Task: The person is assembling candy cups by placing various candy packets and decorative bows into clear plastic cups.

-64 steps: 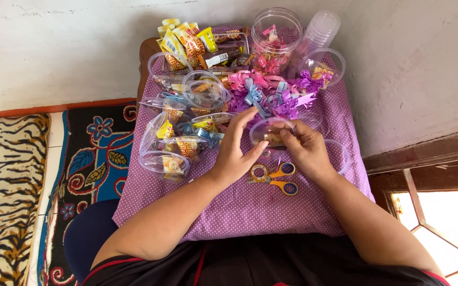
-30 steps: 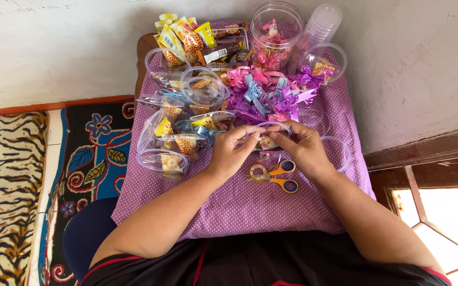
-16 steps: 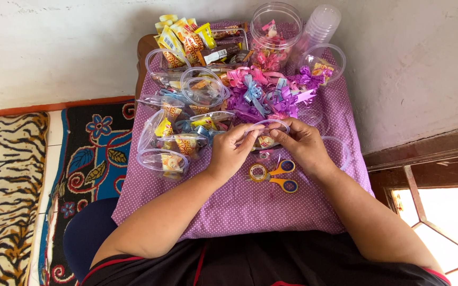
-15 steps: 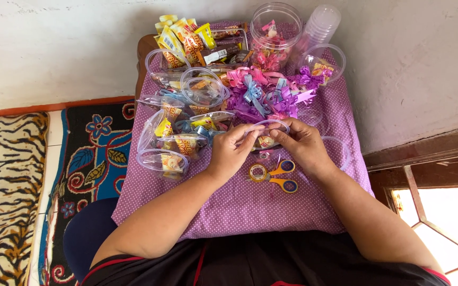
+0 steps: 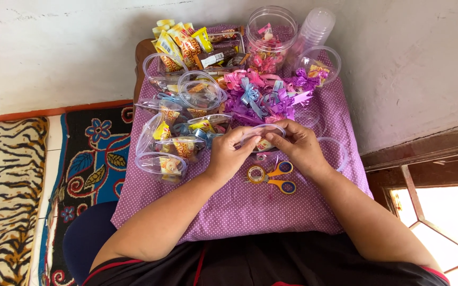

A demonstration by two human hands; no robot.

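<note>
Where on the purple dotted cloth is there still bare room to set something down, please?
The near strip of the purple cloth, between the scissors and the table's front edge, is bare, as is its near left corner below the filled clear cups. The far half is crowded with ribbon bows, snack packets and cups.

Left hand and right hand grip a clear lidded cup above orange-handled scissors

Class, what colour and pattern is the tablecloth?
The tablecloth is purple with small white dots, seen best in the head view.
</note>
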